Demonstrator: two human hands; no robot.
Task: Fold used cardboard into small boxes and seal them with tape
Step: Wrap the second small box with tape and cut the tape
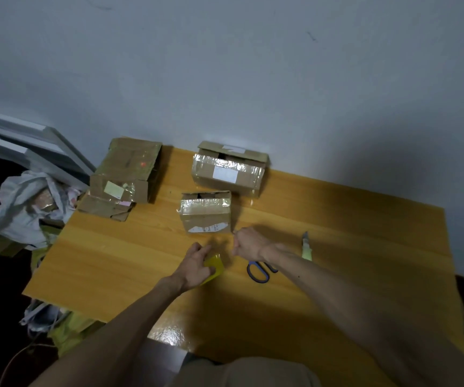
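Done: we count 2 taped boxes, small box (205, 216) before large box (228, 174), mid-worktop (113, 261).
Remaining: flat cardboard (126, 174), far-left corner.
Left hand (194, 268): grips yellow tape roll (215, 265).
Right hand (249, 243): curled; contents unclear.

So on the table (350, 224): the small box (205, 213) sits mid-table, with a bigger box (229, 171) right behind it against the wall (253, 79). Flattened cardboard (125, 177) is stacked at the far left corner. Nearer the front, the tape roll (216, 268) is under the left hand (194, 268), scissors (258, 272) are to its right, and a knife (306, 247) is further right.
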